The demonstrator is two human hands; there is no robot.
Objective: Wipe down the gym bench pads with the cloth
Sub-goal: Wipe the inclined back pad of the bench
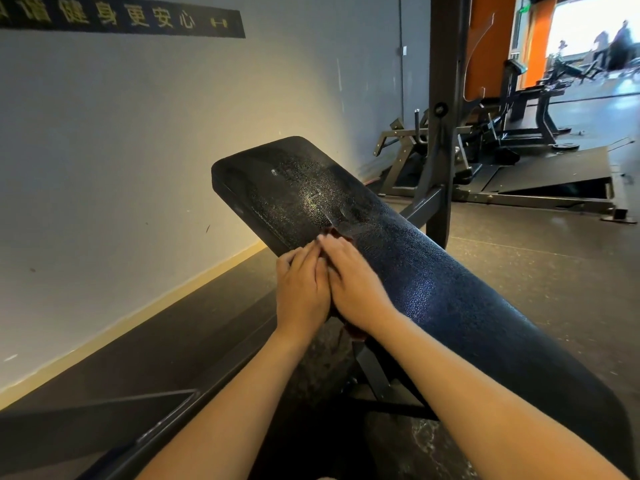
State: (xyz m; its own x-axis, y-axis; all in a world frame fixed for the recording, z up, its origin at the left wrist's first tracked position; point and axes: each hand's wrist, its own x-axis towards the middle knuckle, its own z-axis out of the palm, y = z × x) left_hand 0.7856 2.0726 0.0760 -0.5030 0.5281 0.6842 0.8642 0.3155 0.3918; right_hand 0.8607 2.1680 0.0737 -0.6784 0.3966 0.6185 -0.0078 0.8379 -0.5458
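Hands flat on cloth at the near-left edge of the bench pad

Left hand [301,285] and right hand [353,282] lie side by side, touching along the inner edges, both forearms reaching in from the bottom of the view. Fingers of both are extended and pressed down; neither is clenched or curled round anything. A dark red cloth [336,233] lies under them, showing just past the fingertips and again below the right wrist. It sits on the black bench pad [433,271], close to the pad's left edge and about midway along its length.

The pad is tilted, its far end raised. A glossy, streaked patch shows on the surface beyond the fingertips.

A black upright post [440,116] stands just beyond the pad's right edge. Further machines [519,133] stand well apart on the floor [519,254]. A grey wall [138,150] with a dark banner [121,17] runs along the left.

Open pad surface extends ahead to the far end and to the right edge.
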